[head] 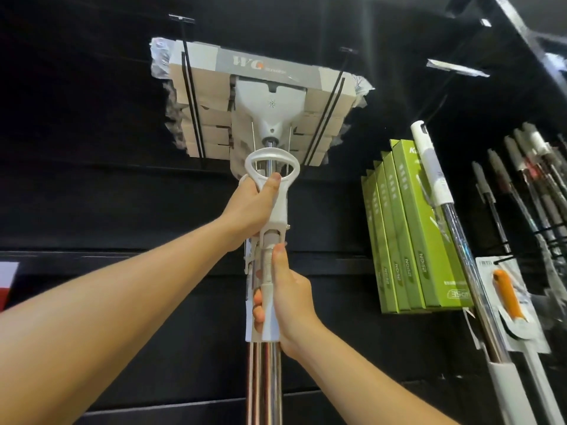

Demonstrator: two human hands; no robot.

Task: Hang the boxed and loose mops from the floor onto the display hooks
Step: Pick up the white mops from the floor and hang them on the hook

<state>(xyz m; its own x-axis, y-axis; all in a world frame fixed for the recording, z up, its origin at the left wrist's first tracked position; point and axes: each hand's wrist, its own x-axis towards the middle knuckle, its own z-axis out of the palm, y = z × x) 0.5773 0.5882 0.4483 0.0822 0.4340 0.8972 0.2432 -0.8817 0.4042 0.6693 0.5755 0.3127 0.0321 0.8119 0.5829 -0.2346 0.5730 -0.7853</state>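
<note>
Both hands (270, 246) around mop (270, 118)

Single head-worn view, angled steeply upward along both forearms toward a black display wall (92, 194). Left hand (251, 207) and right hand (288, 302) are seen close, centre frame; hooks (191, 96) are seen above them.

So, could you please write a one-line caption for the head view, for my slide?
Left hand and right hand grip a white-handled chrome mop, lifting its boxed head onto black wire display hooks.

Mop head (270, 108) up on hooks (191, 96), boxes (423, 228) to right.
</note>
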